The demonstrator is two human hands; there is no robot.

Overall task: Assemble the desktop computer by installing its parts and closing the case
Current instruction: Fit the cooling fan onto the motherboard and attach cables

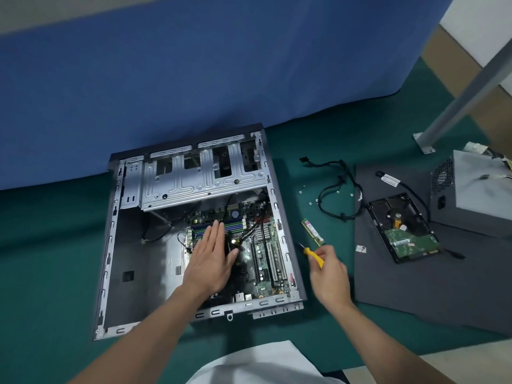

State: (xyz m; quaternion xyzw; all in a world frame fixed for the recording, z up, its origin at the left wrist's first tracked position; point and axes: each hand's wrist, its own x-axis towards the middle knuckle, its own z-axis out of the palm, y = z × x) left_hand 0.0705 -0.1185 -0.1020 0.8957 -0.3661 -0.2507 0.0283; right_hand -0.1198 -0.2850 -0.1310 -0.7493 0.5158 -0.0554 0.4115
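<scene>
case: the computer case (110, 245) lies on its side on the green mat (50, 245), with the open side up and no cover on it.
drive cage: a silver drive cage (199, 178) sits at the far end inside the case.
motherboard: the green motherboard (261, 253) is inside the case, in the right half; black cables run over it.
left hand: the left hand (210, 261) is inside the case, flat over the motherboard, fingers straight and together, pointing to the memory slots. it holds nothing. whether the palm touches the part under it, i cannot tell.
right hand: the right hand (329, 275) is outside the case, just beside its right wall, with the fingers curled around a yellow screwdriver (314, 254). the tip points up and left.
memory stick: a green memory stick (313, 232) lies on the mat, near the screwdriver tip.
screws: some small screws (310, 202) are scattered on the mat, right of the case.
loose cable: a black loose cable (338, 189) lies curled between the case and the side panel.
side panel: the dark grey side panel (415, 295) lies flat on the mat at the right.
hard drive: a hard drive (404, 231) rests on the side panel, circuit board up.
power supply: a grey power supply (476, 195) stands at the far right, on the edge of the panel.
background: a blue cloth (166, 79) hangs behind the case.
</scene>
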